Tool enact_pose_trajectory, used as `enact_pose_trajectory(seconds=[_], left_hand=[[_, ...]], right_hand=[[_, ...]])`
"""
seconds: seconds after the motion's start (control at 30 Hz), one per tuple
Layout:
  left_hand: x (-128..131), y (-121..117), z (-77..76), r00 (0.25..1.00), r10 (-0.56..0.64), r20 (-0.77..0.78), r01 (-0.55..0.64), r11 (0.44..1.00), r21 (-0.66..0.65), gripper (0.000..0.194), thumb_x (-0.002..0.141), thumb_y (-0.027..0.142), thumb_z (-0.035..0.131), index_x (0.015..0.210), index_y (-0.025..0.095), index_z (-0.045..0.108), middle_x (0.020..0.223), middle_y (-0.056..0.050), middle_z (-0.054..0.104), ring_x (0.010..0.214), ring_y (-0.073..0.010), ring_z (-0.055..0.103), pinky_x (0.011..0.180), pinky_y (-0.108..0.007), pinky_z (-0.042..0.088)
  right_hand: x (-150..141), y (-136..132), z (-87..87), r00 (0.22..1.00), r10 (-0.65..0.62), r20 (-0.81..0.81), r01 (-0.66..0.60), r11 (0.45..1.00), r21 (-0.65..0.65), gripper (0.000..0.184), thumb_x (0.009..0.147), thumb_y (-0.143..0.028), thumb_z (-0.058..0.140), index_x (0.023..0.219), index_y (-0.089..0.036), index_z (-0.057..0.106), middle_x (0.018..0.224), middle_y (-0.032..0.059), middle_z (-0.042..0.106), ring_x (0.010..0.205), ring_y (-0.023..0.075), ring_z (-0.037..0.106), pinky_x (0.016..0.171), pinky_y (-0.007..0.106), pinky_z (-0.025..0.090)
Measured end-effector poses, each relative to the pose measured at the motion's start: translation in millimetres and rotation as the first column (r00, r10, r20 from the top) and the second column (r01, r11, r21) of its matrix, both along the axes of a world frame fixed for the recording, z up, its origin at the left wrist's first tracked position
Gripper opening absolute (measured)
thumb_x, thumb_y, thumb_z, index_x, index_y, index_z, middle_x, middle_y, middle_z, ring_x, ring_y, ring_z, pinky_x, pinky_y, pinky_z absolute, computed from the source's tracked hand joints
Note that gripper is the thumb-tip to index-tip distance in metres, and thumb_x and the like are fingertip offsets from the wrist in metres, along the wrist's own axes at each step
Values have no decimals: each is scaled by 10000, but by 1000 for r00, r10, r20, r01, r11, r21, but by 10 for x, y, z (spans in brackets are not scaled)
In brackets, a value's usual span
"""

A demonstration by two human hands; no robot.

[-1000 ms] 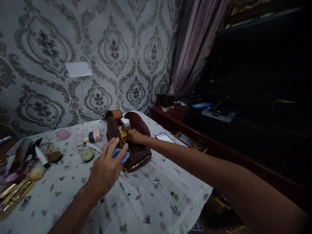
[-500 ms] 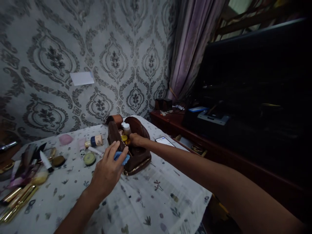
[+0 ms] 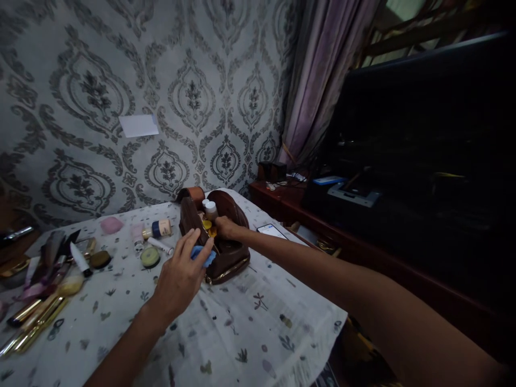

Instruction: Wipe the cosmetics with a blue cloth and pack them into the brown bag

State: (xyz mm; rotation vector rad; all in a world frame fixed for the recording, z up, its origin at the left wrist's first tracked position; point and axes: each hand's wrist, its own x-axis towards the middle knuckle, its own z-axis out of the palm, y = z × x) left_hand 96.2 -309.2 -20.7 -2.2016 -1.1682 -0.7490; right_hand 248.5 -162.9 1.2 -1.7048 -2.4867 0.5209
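A brown zip pouch [image 3: 228, 258] stands open on the table with white-capped bottles [image 3: 210, 208] and yellow items sticking up inside. My left hand [image 3: 179, 279] is at the pouch's near left edge, fingers pinched on a blue sponge [image 3: 202, 254]. My right hand [image 3: 226, 228] reaches into the pouch's mouth from the right, fingers curled among the bottles; what they grip is hidden.
The table has a flower-print cloth [image 3: 250, 317]. Left of the pouch lie a pink sponge [image 3: 111, 225], a cream bottle [image 3: 160, 229], a round green compact [image 3: 150, 257] and several tubes and brushes [image 3: 44, 279]. A phone [image 3: 271, 231] lies right of the pouch. A dark cabinet stands at right.
Both hands stay at the pouch. The view has shifted slightly; my left hand with the blue sponge has edged a little closer to the pouch opening.
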Motion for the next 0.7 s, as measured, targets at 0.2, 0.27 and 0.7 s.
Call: enact_pose_trajectory(seconds=[0.2, 0.27, 0.7], left_hand=[[-38, 7, 39, 999, -33, 23, 34, 999, -42, 523, 862, 35, 436, 1355, 191, 513, 1390, -189, 522, 1298, -350, 506, 911, -496, 568], [-88, 1, 52, 995, -75, 59, 80, 993, -84, 526, 877, 40, 416, 1368, 204, 504, 1420, -166, 511, 1324, -323, 494, 949, -463, 554], [-1110, -7, -212, 814, 220, 537, -45, 947, -320, 346, 880, 340, 431, 1102, 186, 646, 1121, -91, 666, 1050, -262, 625, 884, -364, 508]], right_hand=[[18, -187, 339, 1000, -7, -5, 7, 997, 73, 267, 813, -263, 722, 1040, -123, 729, 1031, 132, 756, 999, 264, 712, 779, 236, 521], [95, -297, 517, 998, -26, -57, 36, 982, 183, 286, 916, -277, 591, 1139, -122, 677, 1138, 145, 722, 1081, 247, 675, 865, 252, 497], [252, -1348, 62, 609, 534, -586, -241, 829, 505, 271, 1006, -311, 430, 931, -160, 642, 760, 36, 683, 650, 124, 633, 635, 216, 478]])
